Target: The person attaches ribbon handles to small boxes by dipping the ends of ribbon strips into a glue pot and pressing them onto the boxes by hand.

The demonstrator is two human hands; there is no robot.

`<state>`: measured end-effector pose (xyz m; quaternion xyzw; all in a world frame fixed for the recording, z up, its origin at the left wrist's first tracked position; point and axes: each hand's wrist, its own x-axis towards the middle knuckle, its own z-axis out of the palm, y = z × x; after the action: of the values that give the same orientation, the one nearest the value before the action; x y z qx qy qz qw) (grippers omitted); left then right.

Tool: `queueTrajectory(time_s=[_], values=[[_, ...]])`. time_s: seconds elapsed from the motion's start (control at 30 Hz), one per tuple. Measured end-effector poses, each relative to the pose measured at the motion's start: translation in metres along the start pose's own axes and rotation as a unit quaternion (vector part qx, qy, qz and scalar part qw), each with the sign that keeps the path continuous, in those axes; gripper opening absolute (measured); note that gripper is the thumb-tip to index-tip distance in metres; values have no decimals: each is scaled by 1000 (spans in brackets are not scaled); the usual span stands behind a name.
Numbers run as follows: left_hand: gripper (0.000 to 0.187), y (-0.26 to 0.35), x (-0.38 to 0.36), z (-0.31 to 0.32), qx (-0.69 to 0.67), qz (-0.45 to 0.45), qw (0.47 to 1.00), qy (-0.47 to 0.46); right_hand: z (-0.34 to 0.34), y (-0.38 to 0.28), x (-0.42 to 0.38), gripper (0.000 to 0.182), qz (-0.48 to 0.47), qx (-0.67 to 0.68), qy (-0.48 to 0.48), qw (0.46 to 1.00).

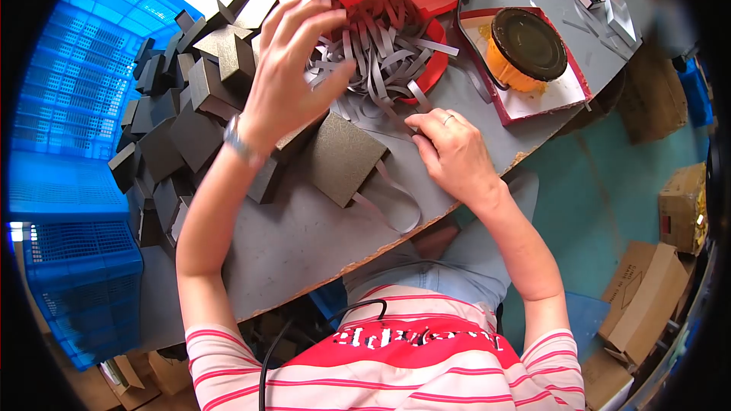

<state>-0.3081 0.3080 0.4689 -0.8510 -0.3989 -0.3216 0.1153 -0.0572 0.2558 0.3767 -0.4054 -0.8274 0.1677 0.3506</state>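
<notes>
My left hand (293, 68) is raised over the table, fingers spread and holding nothing, slightly blurred by motion. Close to its fingertips lies a tangle of grey ribbon strips (373, 57) in a red container (435, 68). My right hand (457, 152) is closed in a pinch at the near side of the tangle, on a grey ribbon (400, 118) that runs back toward the pile. Between my hands lies a dark, gold-speckled box (346, 158) with a ribbon loop (415, 217) coming out of its right side.
Many dark boxes (179, 137) are heaped at the left, beside blue plastic crates (68, 99). On the right, an orange tub with a black lid (529, 46) stands in a red-edged tray (544, 106). Cardboard boxes (643, 297) sit on the floor beyond the table edge (365, 255).
</notes>
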Motion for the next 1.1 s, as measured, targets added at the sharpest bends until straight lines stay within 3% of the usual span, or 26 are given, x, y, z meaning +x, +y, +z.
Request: queueTrajectory(time_s=[0.07, 0.17, 0.2, 0.27, 0.3, 0.4, 0.43, 0.5, 0.53, 0.7, 0.77, 0.8, 0.83, 0.87, 0.97, 1.1], values=[[46, 37, -22, -19, -33, -31, 999, -30, -1, 0, -1, 21, -1, 21, 9, 1000], [43, 72, -53, -22, -104, -63, 990, -66, -18, -15, 1, 17, 187, 265, -24, 946], [45, 82, -60, -22, -133, -73, 985, -85, -18, -15, 0, 17, 188, 263, -23, 946], [54, 105, -70, -13, -181, -81, 977, -83, -19, -16, -5, 18, 246, 528, -9, 813], [55, 116, -73, -7, -209, -97, 971, -68, -21, -20, -6, 20, 253, 574, -12, 778], [54, 140, -77, 5, -351, -226, 906, -68, -19, -35, -13, 18, 244, 590, 45, 769], [54, 146, -78, 7, -352, -225, 906, -66, -14, -37, -17, 18, 238, 586, 81, 771], [48, 157, -84, 13, -587, -368, 719, -51, -12, -44, -26, 16, 221, 545, 128, 798], [38, 164, -85, 16, -618, -371, 693, -30, -10, -48, -31, 16, 204, 549, 143, 798], [32, 174, -98, 19, -580, -395, 711, -45, -4, -55, -51, 15, 217, 556, 147, 789], [29, 175, -102, 17, -619, -424, 661, -27, -5, -54, -60, 14, 242, 542, 133, 794], [29, 175, -104, 14, -617, -425, 661, -29, -5, -53, -64, 16, 190, 445, 158, 861], [27, 174, -106, 9, -639, -447, 625, -47, -8, -53, -66, 19, 136, 340, 180, 913], [26, 172, -105, 7, -659, -466, 586, -63, -21, -50, -68, 25, 14, 188, 183, 965], [24, 176, -107, 7, -692, -461, 553, -58, -34, -47, -81, 33, -136, 166, 115, 970], [21, 192, -111, 7, -731, -478, 485, -47, -45, -51, -93, 18, -159, 155, 83, 971]])
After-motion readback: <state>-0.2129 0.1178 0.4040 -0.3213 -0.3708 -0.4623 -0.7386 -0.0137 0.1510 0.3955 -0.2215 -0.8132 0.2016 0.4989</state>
